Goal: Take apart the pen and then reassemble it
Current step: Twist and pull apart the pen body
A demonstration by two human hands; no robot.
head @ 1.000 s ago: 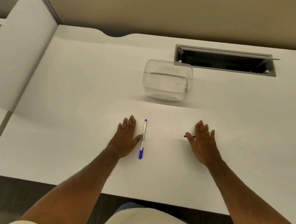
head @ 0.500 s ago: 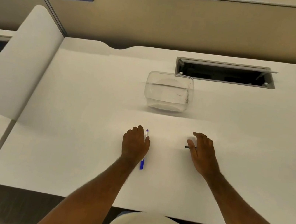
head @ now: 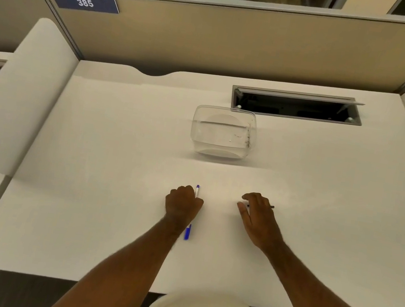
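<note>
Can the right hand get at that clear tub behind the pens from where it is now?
Probably yes. The right hand is curled over a thin dark stick on the desk, and bare desk lies between it and the clear tub. It may need to let go first.

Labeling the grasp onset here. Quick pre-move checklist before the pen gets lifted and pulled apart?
1. Left hand has the pen: ok, fingers curled over its middle, both ends sticking out.
2. Pen whole, cap on: cannot tell, the hand hides the middle.
3. Right hand has the thin dark piece: cannot tell, fingers are bent over it and only its tip shows.
4. Pen off the desk: not ok, it appears to lie flat.
5. Clear container out of the way: ok, it sits well behind both hands.
</note>
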